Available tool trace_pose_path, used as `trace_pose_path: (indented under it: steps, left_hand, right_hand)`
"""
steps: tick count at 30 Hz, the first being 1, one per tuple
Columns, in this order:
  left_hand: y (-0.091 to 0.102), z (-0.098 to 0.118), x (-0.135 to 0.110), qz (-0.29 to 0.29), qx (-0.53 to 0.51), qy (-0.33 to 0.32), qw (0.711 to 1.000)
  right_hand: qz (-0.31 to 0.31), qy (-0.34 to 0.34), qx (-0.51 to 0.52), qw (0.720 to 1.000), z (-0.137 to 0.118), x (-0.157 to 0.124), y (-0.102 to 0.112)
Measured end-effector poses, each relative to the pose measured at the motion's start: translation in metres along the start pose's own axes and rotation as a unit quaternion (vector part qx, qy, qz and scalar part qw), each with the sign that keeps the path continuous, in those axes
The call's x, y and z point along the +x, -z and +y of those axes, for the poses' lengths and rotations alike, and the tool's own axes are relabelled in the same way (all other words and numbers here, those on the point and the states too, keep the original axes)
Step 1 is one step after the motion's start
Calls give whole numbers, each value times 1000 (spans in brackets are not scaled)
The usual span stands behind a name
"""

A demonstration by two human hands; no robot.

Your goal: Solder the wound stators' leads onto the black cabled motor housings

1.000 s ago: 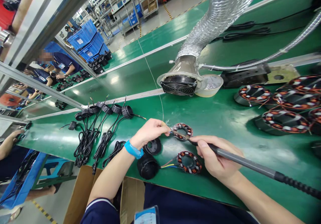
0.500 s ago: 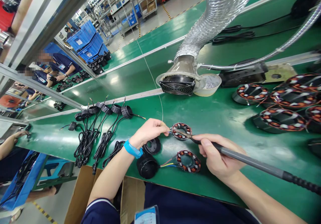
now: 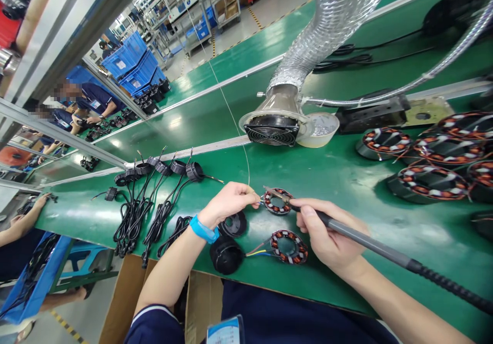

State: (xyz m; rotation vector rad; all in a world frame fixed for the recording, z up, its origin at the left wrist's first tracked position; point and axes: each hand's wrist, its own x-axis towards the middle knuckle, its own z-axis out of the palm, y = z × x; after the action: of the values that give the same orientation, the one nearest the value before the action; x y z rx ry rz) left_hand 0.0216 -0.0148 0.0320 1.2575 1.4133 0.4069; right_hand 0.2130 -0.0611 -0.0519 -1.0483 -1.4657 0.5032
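My left hand, a blue band on its wrist, is closed in a pinch on thin solder wire that hangs down from above. Its fingertips are at the left edge of a small wound stator, by short lead ends. My right hand is wrapped round a soldering iron, whose tip lies over the far side of that stator. Nearer me rests a second stator, with coloured wires running to a round black housing. A black ring-shaped part sits below my left hand.
Black cables with round caps lie to the left. A fume hood with a fan and a silver duct hangs ahead, beside a small bowl. Several larger stators stand at the right. Co-workers sit at the far left.
The soldering iron's tip has shifted up and to the left, and my right hand has moved slightly left with it. My left hand stays put. At the far left, a co-worker's arm has moved.
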Motion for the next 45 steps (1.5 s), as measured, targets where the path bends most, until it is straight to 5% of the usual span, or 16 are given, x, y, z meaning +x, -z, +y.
trace_pose_path:
  steps: [16, 32, 45]
  left_hand:
    - [1, -8, -3, -14, 1, -74, 997]
    - [6, -11, -1, -70, -4, -37, 997]
    - [0, -8, -1, 5, 11, -29, 1000]
  right_hand:
    - [-139, 93, 49, 985, -6, 30, -25]
    - [-112, 97, 10, 989, -9, 16, -22]
    - [-111, 75, 9, 991, 0, 10, -14]
